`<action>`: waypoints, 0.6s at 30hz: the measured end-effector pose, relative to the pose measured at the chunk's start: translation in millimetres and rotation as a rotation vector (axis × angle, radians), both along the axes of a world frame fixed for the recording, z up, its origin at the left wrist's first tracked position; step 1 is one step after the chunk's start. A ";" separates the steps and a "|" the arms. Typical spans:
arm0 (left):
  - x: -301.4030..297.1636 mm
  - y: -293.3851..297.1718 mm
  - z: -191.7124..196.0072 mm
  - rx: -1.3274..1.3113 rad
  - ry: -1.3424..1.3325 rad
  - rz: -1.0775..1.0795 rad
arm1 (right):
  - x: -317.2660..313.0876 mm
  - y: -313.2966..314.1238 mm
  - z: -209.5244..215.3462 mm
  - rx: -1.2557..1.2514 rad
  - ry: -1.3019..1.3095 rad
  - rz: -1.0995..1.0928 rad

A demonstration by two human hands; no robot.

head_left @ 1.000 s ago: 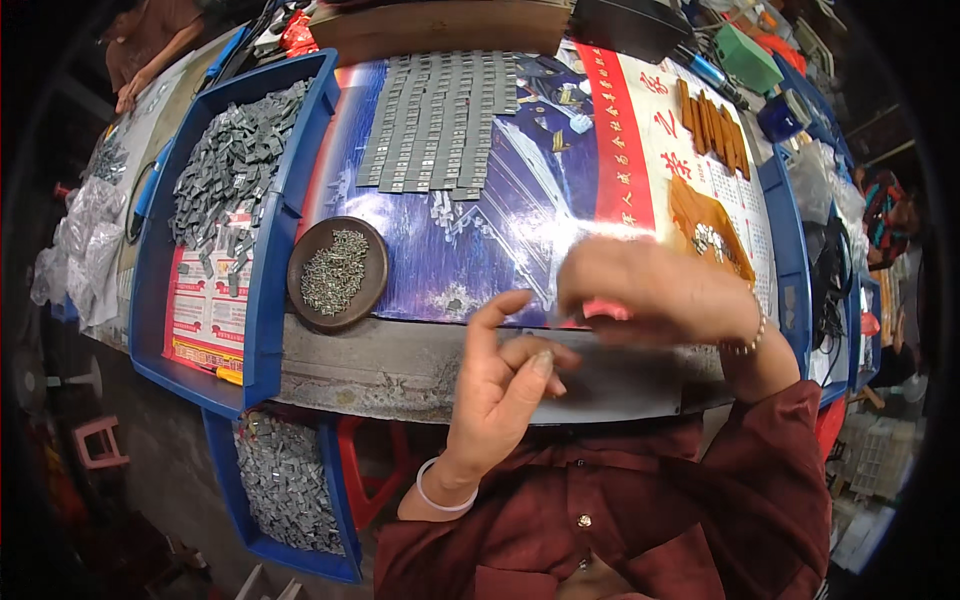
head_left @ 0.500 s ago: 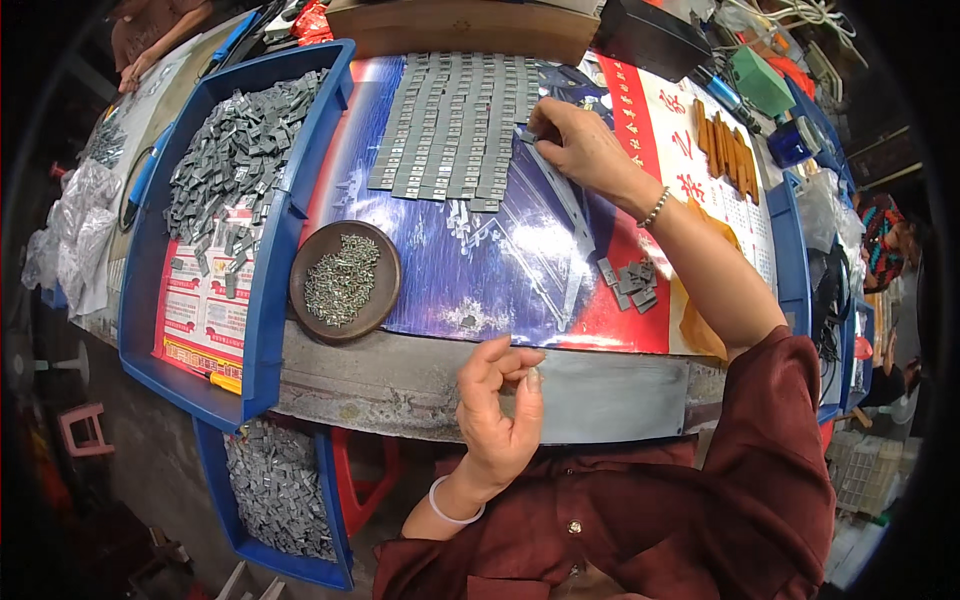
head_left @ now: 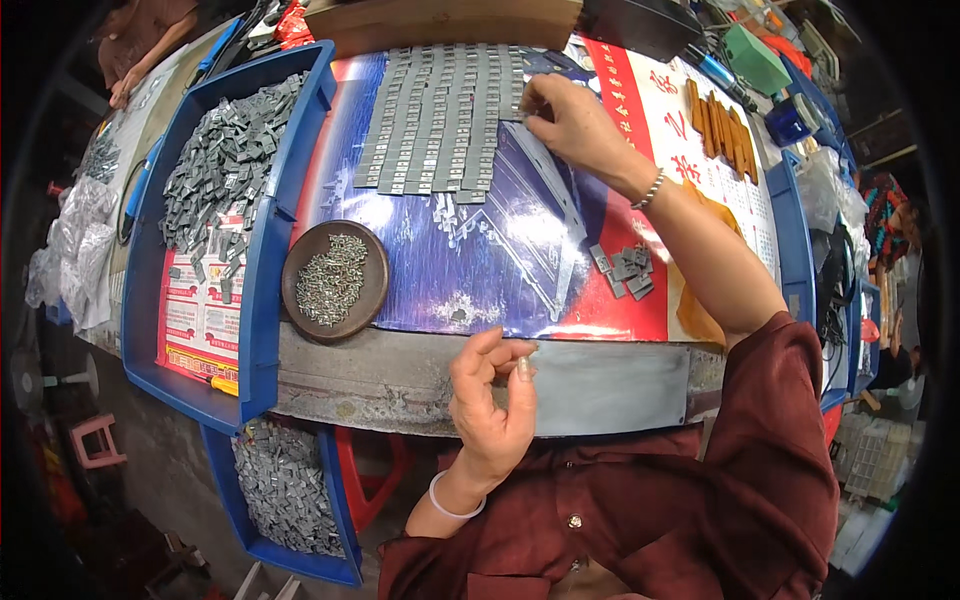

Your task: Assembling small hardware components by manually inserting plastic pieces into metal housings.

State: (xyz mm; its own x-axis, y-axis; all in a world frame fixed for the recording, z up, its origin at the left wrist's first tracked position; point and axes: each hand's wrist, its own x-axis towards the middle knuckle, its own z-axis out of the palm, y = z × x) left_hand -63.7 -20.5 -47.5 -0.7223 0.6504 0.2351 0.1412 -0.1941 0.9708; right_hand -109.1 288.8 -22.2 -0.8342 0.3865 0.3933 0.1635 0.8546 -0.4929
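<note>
My right hand (head_left: 582, 128) reaches over the table, thumb and fingertips pinched at the right side of neat rows of small grey rectangular pieces (head_left: 430, 130). One such grey piece shows partly at those fingertips; the fingers hide most of it. Close to the table's front edge, my left hand (head_left: 492, 405) is raised with curled fingers and its thumb drawn in. Something tiny and shiny seems to be at the thumb tip, too small to name. A round brown bowl (head_left: 378, 262) of small metal parts (head_left: 332, 280) stands left of the rows.
At the left, a blue tray (head_left: 262, 260) holds a heap of loose grey pieces (head_left: 225, 160). Another blue tray (head_left: 352, 520) sits lower down. Loose grey pieces (head_left: 628, 270) lie near my right forearm, with brown strips (head_left: 722, 130) beyond. A wooden box (head_left: 440, 28) bounds the back.
My right hand has moved slightly farther away along the rows' right side, still pinched. My left hand keeps nearly the same pose. The whole view has shifted a little.
</note>
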 end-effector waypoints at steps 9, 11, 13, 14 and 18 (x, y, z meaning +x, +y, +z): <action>-1.8 0.4 -0.8 -0.011 0.005 0.055 | 109.6 -59.9 56.1 -0.171 -0.215 0.074; -2.9 0.7 0.1 -0.049 0.073 0.044 | 126.7 -67.2 49.0 -0.239 -0.296 0.050; -1.5 2.2 0.3 -0.032 0.065 0.051 | 132.2 -76.9 46.0 -0.145 -0.381 0.032; -1.3 2.1 0.0 -0.058 0.093 0.063 | 133.1 -81.8 41.7 -0.031 -0.366 0.051; 4.0 1.0 -1.1 -0.110 0.129 0.062 | 129.0 -96.8 19.8 0.218 -0.315 0.039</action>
State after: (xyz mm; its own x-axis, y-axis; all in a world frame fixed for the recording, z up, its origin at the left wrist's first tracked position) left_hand -59.7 -19.4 -48.6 -0.7303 0.6324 0.2582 0.2739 -0.0752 0.9588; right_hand 19.9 192.0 -2.4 -0.9398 0.2874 0.1851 0.2428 0.9424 -0.2302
